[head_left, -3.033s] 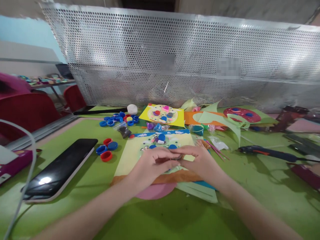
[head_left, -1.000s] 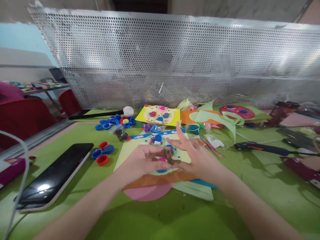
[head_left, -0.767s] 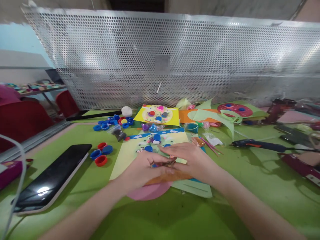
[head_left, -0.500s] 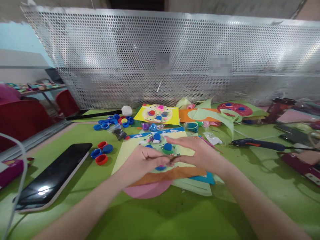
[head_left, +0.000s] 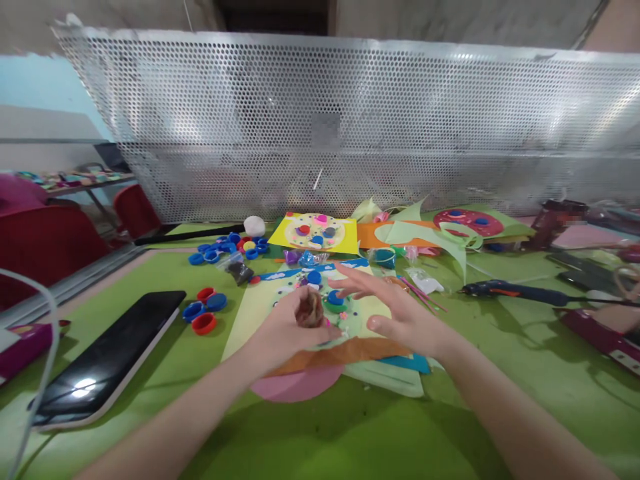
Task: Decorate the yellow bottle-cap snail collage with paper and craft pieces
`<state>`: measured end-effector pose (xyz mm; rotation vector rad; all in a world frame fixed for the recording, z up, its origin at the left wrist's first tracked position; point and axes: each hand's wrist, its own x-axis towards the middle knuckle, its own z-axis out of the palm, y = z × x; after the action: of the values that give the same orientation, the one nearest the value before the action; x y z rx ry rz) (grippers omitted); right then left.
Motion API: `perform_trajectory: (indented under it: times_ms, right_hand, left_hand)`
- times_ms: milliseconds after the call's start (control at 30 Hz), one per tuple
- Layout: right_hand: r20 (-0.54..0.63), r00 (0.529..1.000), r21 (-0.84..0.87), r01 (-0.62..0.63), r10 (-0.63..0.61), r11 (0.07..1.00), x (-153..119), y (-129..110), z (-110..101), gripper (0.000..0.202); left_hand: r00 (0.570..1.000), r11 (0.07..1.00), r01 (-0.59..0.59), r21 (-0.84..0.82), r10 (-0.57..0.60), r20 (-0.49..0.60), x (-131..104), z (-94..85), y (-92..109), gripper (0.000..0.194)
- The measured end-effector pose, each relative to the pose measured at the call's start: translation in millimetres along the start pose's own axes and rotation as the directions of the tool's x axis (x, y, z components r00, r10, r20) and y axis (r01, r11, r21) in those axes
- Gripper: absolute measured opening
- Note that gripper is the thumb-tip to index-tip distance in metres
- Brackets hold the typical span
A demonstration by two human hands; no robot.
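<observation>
In my left hand (head_left: 285, 321) is a small brown, crumpled-looking lump (head_left: 309, 309), held between thumb and fingers; its material I cannot make out. My right hand (head_left: 400, 307) hovers beside it with fingers apart and nothing in them. Below both hands lies a pale yellow craft sheet (head_left: 250, 327) decorated with bottle caps and small dots, partly covered by my hands. A blue cap (head_left: 336, 297) on it shows between the hands. Brown paper (head_left: 345, 353) crosses the sheet's near edge, with a pink paper piece (head_left: 300, 385) under it.
On the left lie a phone (head_left: 113, 357) and loose red and blue caps (head_left: 204, 324). A finished-looking yellow card (head_left: 278, 235) is at the back. A glue gun or similar corded tool (head_left: 515, 291) rests on the right. A perforated metal panel (head_left: 380, 133) stands behind.
My hands have come apart: the right hand has opened and moved off the brown lump, which stays in my left hand and now shows more fully. The camera view has tilted slightly upward.
</observation>
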<state>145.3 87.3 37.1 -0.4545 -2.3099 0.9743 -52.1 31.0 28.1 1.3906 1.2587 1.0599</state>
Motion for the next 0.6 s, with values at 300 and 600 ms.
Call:
perform_trajectory:
  times_ms: [300, 600]
  right_hand:
    - [-0.003, 0.997, -0.106, -0.072, 0.073, 0.992, 3, -1, 7, 0.056]
    - [-0.102, 0.994, -0.191, -0.057, 0.038, 0.98, 7, 4, 15, 0.05]
  left_hand:
    - [0.997, 0.999, 0.04, 0.03, -0.042, 0.062, 0, -1.6, 6, 0.028]
    - [0.994, 0.992, 0.008, -0.128, 0.005, 0.105, 0, 1.7, 3, 0.038]
